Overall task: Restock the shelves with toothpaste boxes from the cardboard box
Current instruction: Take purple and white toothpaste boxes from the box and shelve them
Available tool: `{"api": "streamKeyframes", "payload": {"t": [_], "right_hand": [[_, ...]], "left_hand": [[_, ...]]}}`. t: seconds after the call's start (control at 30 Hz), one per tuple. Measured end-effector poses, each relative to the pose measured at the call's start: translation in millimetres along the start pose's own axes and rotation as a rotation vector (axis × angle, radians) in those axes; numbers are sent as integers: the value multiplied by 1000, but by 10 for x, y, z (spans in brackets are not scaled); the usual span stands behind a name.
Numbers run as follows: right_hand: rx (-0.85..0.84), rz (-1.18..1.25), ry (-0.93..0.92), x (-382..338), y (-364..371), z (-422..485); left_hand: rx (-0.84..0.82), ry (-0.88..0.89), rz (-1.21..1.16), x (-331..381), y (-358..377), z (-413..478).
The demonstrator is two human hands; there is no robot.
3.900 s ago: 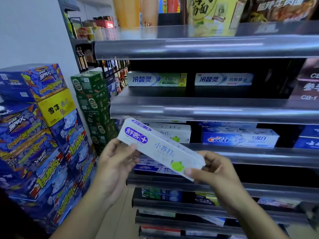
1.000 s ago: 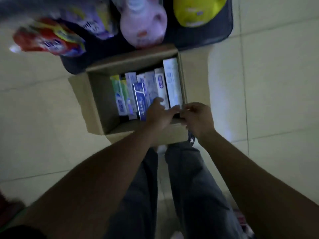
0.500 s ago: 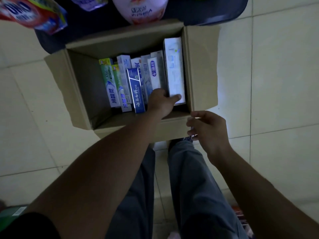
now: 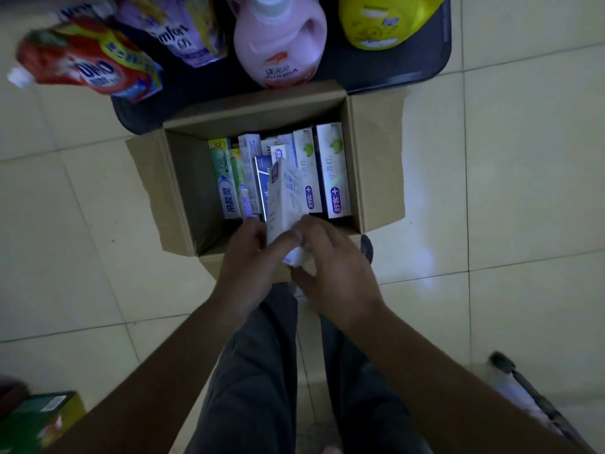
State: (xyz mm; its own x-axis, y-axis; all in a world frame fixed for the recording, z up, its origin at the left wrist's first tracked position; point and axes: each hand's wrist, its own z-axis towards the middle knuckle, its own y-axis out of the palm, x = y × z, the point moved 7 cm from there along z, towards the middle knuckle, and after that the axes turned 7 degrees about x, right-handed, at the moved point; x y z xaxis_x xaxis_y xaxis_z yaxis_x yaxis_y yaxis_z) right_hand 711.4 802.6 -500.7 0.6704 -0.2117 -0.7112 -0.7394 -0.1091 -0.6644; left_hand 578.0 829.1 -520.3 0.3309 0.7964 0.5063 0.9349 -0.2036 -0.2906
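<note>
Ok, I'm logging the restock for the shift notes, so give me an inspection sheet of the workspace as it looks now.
Surface: pale tiled floor, dimly lit.
Job's things: open cardboard box on the floor, toothpaste boxes standing inside; one pale toothpaste box lifted above the rest.
Clutter: green carton at lower left.
Grips: left hand and right hand both on the lifted box's near end.
Cables: nothing seen.
Surroundings: dark tray beyond the box holding a pink bottle, yellow bottle and refill pouches.
</note>
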Motion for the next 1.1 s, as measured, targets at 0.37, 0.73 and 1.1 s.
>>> {"api": "streamKeyframes", "payload": {"t": [0.37,0.73,1.1], "right_hand": [[554,557,796,1320,-651,-336],[753,687,808,1558,-1154,-477],[721,799,783,905,-1711,-367]], "left_hand": [[172,11,134,-334,764,1235],[-90,-173,310,-849,1625,1599],[288,59,105,-231,509,862]]}}
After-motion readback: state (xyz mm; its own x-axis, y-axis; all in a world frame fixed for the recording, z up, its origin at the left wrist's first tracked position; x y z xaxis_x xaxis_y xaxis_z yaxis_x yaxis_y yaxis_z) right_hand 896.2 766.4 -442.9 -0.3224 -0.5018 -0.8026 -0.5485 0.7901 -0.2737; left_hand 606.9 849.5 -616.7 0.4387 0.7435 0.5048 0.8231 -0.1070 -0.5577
